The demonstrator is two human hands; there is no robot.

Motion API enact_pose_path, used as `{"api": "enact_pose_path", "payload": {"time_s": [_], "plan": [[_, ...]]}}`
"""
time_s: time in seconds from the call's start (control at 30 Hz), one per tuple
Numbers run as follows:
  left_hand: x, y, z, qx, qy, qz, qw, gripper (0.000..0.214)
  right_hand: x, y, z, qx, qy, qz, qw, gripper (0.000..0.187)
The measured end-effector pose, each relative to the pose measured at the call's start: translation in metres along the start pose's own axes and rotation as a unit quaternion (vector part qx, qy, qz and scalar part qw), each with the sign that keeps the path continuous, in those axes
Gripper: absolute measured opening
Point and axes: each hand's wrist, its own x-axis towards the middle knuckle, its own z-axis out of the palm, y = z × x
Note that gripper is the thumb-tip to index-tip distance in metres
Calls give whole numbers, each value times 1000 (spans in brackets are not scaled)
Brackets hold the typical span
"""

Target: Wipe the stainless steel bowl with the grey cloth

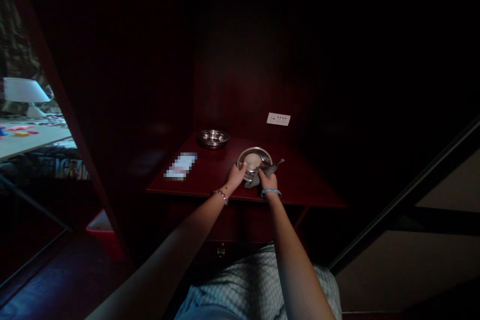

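A round metal dish (255,156) sits on a dark red wooden table (307,185). My left hand (236,176) grips the dish's near left rim, fingers curled over the edge. My right hand (267,178) is closed on a grey cloth (276,166) pressed against the dish's near right rim; part of the cloth trails to the right. A beaded bracelet is on my left wrist and a blue band on my right.
A second metal bowl (213,138) stands at the table's back left. A blurred white card (180,165) lies left of the dish. A white wall socket (278,119) is behind. A red bin (103,232) stands on the floor at left.
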Motion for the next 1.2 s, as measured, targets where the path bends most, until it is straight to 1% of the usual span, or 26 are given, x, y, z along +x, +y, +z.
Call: {"api": "enact_pose_path", "payload": {"time_s": [0.17, 0.4, 0.53, 0.73, 1.0, 1.2], "plan": [[0, -2, 1, -7, -9, -13, 1000, 32, 0, -1, 1, 12, -8, -5, 1000, 28], [2, -3, 0, 8, -17, -14, 1000, 33, 1, 1, 1, 9, -6, 1, 1000, 30], [3, -4, 1, 1, -23, -13, 1000, 37, 1, 2, 1, 7, -10, -7, 1000, 30], [3, -5, 2, -10, -10, -17, 1000, 35, 3, 5, 2, 9, -10, -10, 1000, 33], [3, -4, 1, 7, -24, -3, 1000, 35, 1, 3, 2, 12, -12, -1, 1000, 30], [3, -5, 0, 8, -26, -6, 1000, 33, 0, 0, 1, 6, -15, -2, 1000, 31]]}}
